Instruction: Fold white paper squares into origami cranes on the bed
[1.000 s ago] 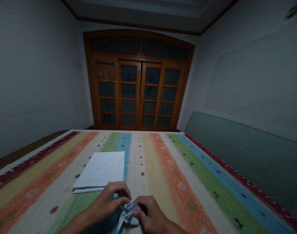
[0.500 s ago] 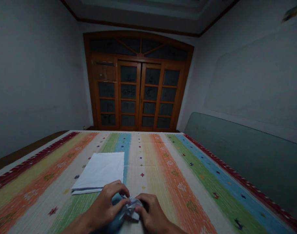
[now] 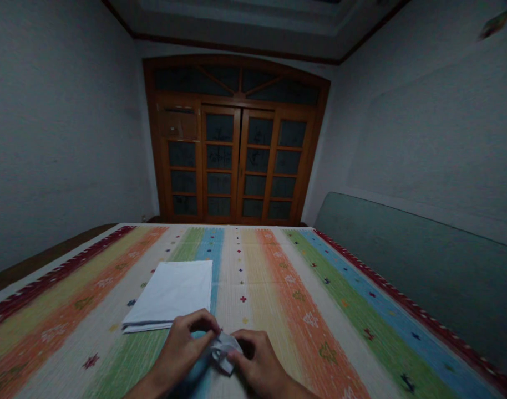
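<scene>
Between my two hands, low in the middle of the head view, is a small crumpled piece of white paper (image 3: 225, 350). My left hand (image 3: 186, 344) pinches its upper left side with thumb and fingers. On the right side, my right hand (image 3: 258, 357) grips it with bent fingers and thumb. Just beyond my left hand lies a stack of flat white sheets (image 3: 176, 291), which look like folded paper.
A striped, patterned cloth (image 3: 274, 310) covers the table. Along the right side runs a pale green panel (image 3: 403, 255). Wooden doors with glass panes (image 3: 239, 160) stand past the table's far edge.
The crumpled paper has turned and looks more compact. My left hand has shifted slightly to the right, while my right hand stays in nearly the same place.
</scene>
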Tool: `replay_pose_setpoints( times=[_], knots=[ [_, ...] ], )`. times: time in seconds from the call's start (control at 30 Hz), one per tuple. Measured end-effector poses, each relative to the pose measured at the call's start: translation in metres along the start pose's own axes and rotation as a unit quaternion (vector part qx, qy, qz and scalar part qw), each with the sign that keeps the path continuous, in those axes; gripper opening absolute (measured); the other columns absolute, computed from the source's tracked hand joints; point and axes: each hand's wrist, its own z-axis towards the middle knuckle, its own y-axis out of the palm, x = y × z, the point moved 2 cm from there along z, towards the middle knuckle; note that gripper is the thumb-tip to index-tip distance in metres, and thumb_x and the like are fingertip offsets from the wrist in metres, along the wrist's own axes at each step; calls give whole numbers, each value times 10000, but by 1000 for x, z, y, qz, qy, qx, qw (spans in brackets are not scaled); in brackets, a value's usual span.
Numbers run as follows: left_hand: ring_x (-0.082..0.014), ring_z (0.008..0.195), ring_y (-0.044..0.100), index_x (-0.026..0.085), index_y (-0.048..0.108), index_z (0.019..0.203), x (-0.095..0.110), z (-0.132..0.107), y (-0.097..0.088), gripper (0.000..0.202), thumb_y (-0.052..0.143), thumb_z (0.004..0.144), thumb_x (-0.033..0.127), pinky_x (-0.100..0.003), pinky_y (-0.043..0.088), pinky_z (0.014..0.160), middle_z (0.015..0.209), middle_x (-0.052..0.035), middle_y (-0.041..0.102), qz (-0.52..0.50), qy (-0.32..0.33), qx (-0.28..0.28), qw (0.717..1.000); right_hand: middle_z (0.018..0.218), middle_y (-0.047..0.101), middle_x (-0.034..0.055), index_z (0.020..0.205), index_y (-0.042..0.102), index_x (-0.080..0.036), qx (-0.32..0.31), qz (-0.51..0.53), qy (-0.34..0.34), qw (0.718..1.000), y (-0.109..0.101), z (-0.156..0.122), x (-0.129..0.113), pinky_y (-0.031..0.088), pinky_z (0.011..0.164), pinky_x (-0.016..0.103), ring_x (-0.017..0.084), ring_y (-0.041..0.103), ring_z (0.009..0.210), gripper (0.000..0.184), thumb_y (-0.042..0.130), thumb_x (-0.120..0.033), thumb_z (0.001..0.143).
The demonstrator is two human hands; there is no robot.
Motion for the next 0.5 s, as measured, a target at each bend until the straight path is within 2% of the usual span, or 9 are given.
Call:
replay_pose_setpoints(
  times=[0.1,0.2,0.3,0.4,0.47,0.5],
  knots=[
    [-214,682,703,197,707,643,-4,0,2,50,701,681,229,-277,542,672,667,-23,740,-29,-22,9,999,888,766,87,947,786,-130,12,29,24,999,2,1,4,536,757,326,265,699,857,361,738,-444,775],
    [-210,667,694,188,697,632,-6,-2,4,88,718,683,257,-276,536,652,655,-28,732,-50,-40,5,998,696,692,30,771,771,-120,27,4,50,998,4,3,8,483,630,270,209,650,700,316,751,-434,743],
    [-224,727,709,181,714,677,-5,-4,5,145,728,735,314,-300,551,713,703,-48,749,-65,-38,-16,997,582,607,-9,681,748,-109,25,10,49,998,4,4,9,403,550,235,152,570,581,320,737,-424,741],
    [-262,950,713,187,735,756,-1,-4,6,178,710,798,357,-334,560,828,1021,-112,773,-85,-15,-35,996,559,595,-15,668,748,-108,38,35,47,998,1,6,7,385,537,231,134,539,545,339,739,-440,739],
    [-287,1097,667,194,743,805,0,-5,7,178,718,814,370,-343,558,869,1252,-136,695,-85,0,-25,996,562,613,-8,664,755,-112,53,44,47,997,-1,7,4,399,548,234,139,550,555,332,749,-435,740],
    [-294,1134,646,198,744,823,0,-6,8,180,726,818,377,-341,557,874,1289,-136,669,-79,3,-16,997,574,631,-2,671,762,-115,58,50,46,996,-2,7,3,411,557,237,146,565,568,324,754,-431,741]
  ],
)
